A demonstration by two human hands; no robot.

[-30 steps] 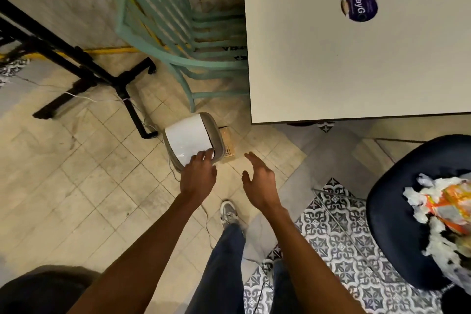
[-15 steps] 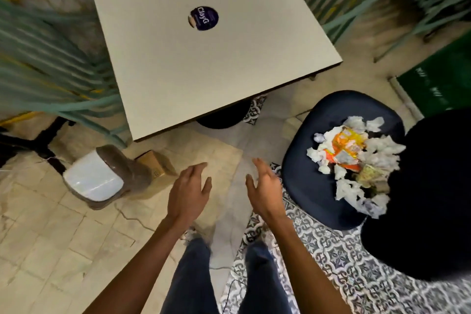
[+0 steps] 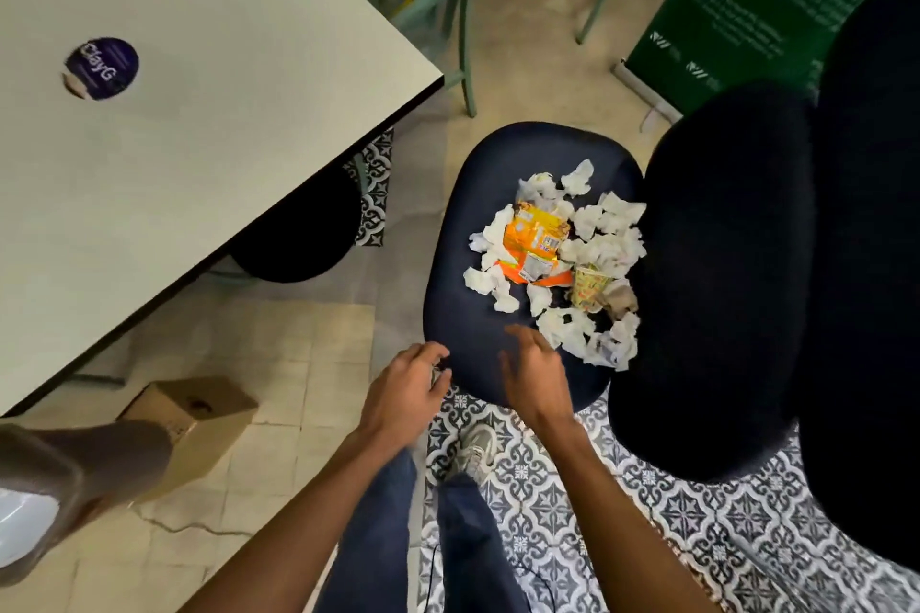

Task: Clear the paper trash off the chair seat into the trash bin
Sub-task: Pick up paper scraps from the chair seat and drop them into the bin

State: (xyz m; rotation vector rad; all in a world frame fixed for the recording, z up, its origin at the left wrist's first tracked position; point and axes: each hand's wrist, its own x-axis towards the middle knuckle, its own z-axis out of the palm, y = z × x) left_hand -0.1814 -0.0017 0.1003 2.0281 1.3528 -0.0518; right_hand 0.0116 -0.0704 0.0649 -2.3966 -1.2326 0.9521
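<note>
trash bin (image 3: 74, 478) sat on floor at near left, cardboard box (image 3: 194, 413) just beside | left hand (image 3: 405, 393) empty, fingers loosely curled, at front edge of chair seat (image 3: 463, 314) | right hand (image 3: 535, 378) over seat, fingers relaxed, holding nothing | paper trash (image 3: 592, 244) heaped on seat's rear half around orange wrapper (image 3: 535, 239) | table (image 3: 224, 139) beyond

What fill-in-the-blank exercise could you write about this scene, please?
Paper trash lies on the seat of a dark ____.
Among the white paper lies a crumpled ____ wrapper.
The trash bin stands beside a cardboard ____.
The table bears a ____ purple sticker.
Missing words: chair; orange; box; round.
</note>
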